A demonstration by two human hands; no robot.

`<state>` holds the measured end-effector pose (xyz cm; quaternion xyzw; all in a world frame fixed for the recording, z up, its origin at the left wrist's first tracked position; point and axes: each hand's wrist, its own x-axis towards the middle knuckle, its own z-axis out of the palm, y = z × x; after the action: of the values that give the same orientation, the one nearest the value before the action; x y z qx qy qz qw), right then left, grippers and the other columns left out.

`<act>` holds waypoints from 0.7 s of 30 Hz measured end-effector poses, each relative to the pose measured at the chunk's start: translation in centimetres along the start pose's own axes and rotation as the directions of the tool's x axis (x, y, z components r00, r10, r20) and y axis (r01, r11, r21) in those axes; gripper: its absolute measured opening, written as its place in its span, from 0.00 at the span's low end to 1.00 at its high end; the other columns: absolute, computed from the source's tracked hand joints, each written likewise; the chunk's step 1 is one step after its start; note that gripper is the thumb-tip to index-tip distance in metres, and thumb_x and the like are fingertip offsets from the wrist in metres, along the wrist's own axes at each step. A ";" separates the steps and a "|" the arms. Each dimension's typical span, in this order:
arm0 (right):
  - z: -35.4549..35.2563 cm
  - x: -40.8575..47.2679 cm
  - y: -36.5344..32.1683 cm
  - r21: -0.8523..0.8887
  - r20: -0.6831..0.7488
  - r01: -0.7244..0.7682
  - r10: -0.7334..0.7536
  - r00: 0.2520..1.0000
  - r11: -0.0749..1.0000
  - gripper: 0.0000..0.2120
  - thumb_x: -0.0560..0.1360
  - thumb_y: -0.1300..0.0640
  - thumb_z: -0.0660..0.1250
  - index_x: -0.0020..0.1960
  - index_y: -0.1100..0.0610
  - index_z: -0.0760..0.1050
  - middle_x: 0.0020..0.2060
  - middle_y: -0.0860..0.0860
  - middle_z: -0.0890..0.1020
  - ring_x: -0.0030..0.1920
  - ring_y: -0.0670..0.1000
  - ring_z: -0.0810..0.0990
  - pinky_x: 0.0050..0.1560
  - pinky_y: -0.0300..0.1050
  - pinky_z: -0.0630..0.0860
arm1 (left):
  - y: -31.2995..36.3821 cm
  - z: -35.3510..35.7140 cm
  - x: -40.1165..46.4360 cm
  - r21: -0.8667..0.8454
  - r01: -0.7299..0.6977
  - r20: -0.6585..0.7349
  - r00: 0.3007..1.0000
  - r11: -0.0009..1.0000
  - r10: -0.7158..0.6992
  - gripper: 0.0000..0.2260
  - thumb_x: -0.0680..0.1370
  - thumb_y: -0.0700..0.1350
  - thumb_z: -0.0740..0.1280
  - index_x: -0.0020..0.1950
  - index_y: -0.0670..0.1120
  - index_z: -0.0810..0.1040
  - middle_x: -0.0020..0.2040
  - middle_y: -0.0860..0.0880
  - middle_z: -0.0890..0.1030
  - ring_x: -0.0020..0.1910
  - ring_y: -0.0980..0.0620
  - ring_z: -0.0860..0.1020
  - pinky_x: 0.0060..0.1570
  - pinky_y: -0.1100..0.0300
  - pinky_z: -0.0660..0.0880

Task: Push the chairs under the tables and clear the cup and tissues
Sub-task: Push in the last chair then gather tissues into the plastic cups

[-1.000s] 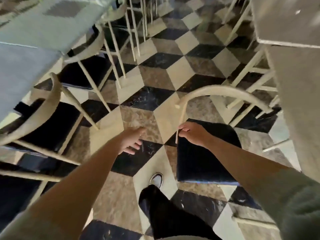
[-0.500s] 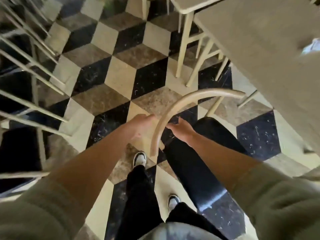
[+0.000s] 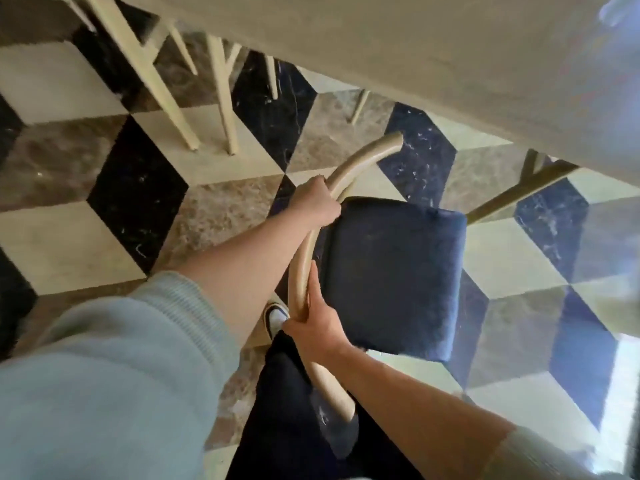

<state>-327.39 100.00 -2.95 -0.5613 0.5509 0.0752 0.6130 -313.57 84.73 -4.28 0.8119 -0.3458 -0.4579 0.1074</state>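
Tiled floor (image 3: 114, 188): cube pattern; chair (image 3: 391, 271) stands on it, near table (image 3: 450, 57) edge

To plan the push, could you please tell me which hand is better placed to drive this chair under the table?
Probably the right hand: it grips the curved backrest behind the dark blue seat, in line with the table. The left hand holds the rail further round, better for steering.

We are seeing a smooth, cream-painted curved backrest (image 3: 349, 168) above a dark blue, velvety cloth seat (image 3: 391, 271); the floor (image 3: 221, 209) is showing glossy veined marble tiles, and the tabletop (image 3: 415, 46) is looking matt beige.
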 end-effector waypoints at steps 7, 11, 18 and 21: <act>-1.1 1.1 -1.0 0.027 0.039 0.013 -0.014 0.999 1.000 0.57 0.68 0.60 0.70 0.73 0.20 0.35 0.46 0.42 0.80 0.35 0.46 0.83 0.30 0.32 0.76 | -1.2 -1.7 1.5 -0.050 0.010 -0.074 0.997 0.999 -0.013 0.18 0.71 0.44 0.72 0.60 0.48 0.77 0.48 0.48 0.78 0.46 0.43 0.81 0.44 0.53 0.81; -3.6 2.3 -1.2 -0.134 0.122 0.084 -0.068 0.990 0.987 0.58 0.68 0.60 0.72 0.73 0.20 0.36 0.47 0.43 0.79 0.40 0.47 0.83 0.34 0.34 0.77 | -2.1 -3.2 1.5 -0.203 0.096 -0.127 0.984 0.975 -0.124 0.18 0.72 0.45 0.73 0.61 0.46 0.76 0.47 0.48 0.80 0.46 0.45 0.83 0.41 0.54 0.80; -12.8 3.9 0.8 -0.523 0.249 0.297 -0.190 0.950 0.799 0.57 0.70 0.62 0.73 0.77 0.28 0.36 0.47 0.49 0.80 0.43 0.51 0.81 0.39 0.40 0.79 | -0.8 -2.1 0.1 -0.464 0.209 -0.162 0.936 0.861 -0.314 0.18 0.76 0.52 0.70 0.61 0.46 0.74 0.51 0.47 0.80 0.37 0.52 0.76 0.34 0.55 0.75; -18.0 3.9 2.1 -0.665 0.202 0.314 -0.242 0.949 0.678 0.54 0.71 0.65 0.72 0.79 0.30 0.42 0.49 0.49 0.80 0.44 0.52 0.81 0.43 0.52 0.83 | 1.3 -1.4 -0.5 -0.516 0.313 -0.035 0.923 0.798 -0.384 0.18 0.75 0.48 0.75 0.59 0.46 0.71 0.47 0.46 0.80 0.41 0.47 0.81 0.34 0.52 0.82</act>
<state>-337.97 84.82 -2.91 -0.8212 0.3608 0.2074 0.3904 -313.21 83.88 -2.48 0.8352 -0.0511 -0.4864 0.2515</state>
